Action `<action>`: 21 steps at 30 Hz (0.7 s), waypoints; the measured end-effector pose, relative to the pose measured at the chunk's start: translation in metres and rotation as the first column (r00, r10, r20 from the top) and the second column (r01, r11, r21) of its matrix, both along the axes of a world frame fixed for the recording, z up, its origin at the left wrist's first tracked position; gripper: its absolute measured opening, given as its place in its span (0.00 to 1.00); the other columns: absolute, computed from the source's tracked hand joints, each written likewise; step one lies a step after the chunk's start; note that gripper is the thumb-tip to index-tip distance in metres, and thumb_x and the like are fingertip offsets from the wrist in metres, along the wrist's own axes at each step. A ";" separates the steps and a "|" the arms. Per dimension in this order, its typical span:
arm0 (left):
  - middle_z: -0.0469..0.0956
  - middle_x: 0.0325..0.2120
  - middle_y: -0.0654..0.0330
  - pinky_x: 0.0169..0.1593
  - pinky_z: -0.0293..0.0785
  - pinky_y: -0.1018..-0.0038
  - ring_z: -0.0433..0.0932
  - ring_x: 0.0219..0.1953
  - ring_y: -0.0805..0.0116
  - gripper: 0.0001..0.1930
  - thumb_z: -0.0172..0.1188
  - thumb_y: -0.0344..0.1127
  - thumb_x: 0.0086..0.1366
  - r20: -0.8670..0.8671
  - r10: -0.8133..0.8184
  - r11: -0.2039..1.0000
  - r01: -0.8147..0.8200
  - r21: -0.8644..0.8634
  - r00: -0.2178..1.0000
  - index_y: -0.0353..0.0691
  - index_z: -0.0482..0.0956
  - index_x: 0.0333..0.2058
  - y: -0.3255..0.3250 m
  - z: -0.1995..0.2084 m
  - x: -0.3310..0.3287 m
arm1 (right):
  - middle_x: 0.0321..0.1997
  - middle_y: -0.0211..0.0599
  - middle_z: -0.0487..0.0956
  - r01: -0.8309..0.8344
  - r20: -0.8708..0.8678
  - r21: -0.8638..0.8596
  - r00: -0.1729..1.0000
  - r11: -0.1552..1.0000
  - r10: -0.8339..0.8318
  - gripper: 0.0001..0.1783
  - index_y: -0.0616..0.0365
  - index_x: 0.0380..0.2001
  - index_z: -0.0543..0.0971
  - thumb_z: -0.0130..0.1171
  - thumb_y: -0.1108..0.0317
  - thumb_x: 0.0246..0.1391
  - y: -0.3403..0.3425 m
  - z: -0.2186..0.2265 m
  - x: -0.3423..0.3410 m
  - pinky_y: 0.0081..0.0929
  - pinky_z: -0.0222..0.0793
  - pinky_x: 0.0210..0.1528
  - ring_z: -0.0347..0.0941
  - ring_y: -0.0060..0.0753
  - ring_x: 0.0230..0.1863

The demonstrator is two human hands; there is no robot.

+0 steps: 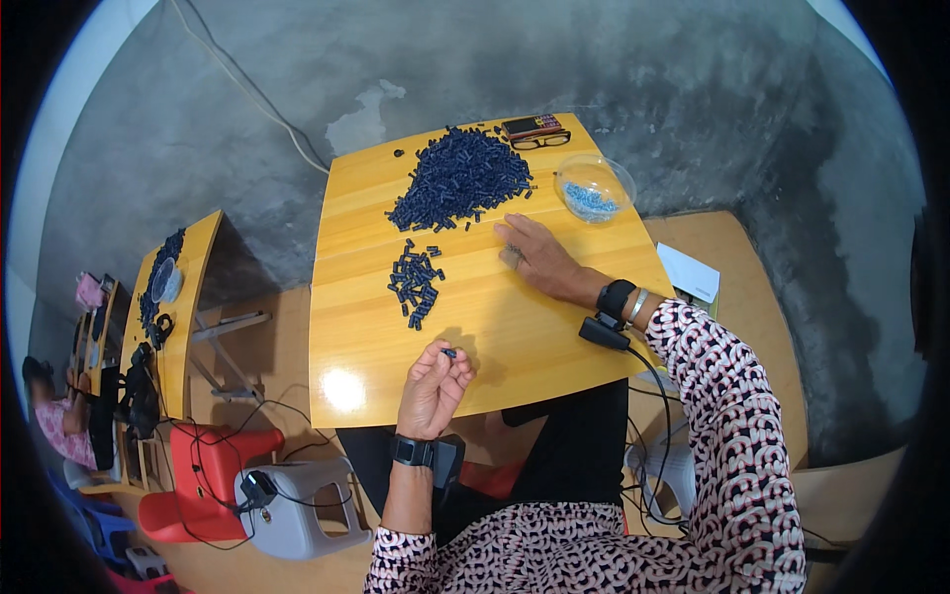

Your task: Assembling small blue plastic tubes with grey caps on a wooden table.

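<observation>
My left hand (435, 384), over the near part of the yellow table, pinches a small dark cylindrical piece (448, 352) between thumb and fingertips. My right hand (539, 259) is palm down, low over the table or resting on it, fingers stretched leftward and slightly apart; what lies under them is hidden. A large heap of short dark blue cylinders (460, 176) covers the far middle of the table. Closer to my left hand lies a smaller group of the same dark blue cylinders (414, 282). Beyond my right hand, a clear round bowl (623, 178) holds small light blue pieces (590, 202).
A keypad phone (531, 126) and black-framed glasses (541, 141) lie at the table's far edge. White paper (688, 272) is beside its right edge. To the left are a red chair (213, 475), a grey stool (297, 510), cables, and another table (188, 297) with a person beyond it.
</observation>
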State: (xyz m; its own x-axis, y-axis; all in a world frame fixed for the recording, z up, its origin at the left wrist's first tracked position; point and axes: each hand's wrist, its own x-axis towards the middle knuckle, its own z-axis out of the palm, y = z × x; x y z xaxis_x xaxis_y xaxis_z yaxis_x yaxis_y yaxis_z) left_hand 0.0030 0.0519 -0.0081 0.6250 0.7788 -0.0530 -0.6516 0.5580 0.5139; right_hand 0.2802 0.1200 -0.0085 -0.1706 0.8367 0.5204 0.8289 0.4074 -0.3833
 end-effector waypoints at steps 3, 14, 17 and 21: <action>0.76 0.35 0.59 0.43 0.71 0.74 0.73 0.36 0.71 0.08 0.54 0.31 0.64 0.004 0.003 1.000 -0.004 0.014 1.000 0.42 0.73 0.41 0.000 0.002 0.000 | 0.54 0.59 0.67 -0.005 -0.244 -0.010 0.970 1.000 0.002 0.22 0.67 0.50 0.68 0.48 0.63 0.57 0.003 0.003 0.009 0.39 0.59 0.58 0.63 0.56 0.56; 0.76 0.35 0.59 0.44 0.70 0.74 0.73 0.36 0.72 0.07 0.53 0.30 0.64 0.012 0.020 1.000 -0.020 0.006 1.000 0.42 0.73 0.41 0.002 -0.002 0.001 | 0.47 0.45 0.75 -0.157 -0.886 -0.118 0.462 0.981 -0.033 0.25 0.75 0.49 0.68 0.45 0.61 0.59 0.001 -0.008 0.046 0.25 0.65 0.53 0.71 0.33 0.51; 0.76 0.35 0.59 0.44 0.71 0.74 0.74 0.36 0.72 0.07 0.53 0.30 0.64 0.021 0.022 1.000 -0.023 0.006 1.000 0.42 0.73 0.41 0.002 -0.002 0.001 | 0.45 0.42 0.76 -0.128 -0.840 -0.175 0.537 0.976 -0.080 0.22 0.73 0.48 0.70 0.46 0.63 0.58 -0.005 -0.003 0.049 0.25 0.68 0.48 0.73 0.31 0.46; 0.76 0.35 0.59 0.44 0.71 0.74 0.74 0.36 0.72 0.08 0.53 0.31 0.64 0.004 0.056 0.998 -0.056 0.003 0.998 0.41 0.73 0.41 0.003 -0.005 -0.002 | 0.33 0.39 0.78 0.079 -0.583 -0.142 0.799 0.987 -0.148 0.14 0.68 0.37 0.76 0.50 0.67 0.54 -0.011 0.028 0.032 0.28 0.68 0.39 0.73 0.31 0.35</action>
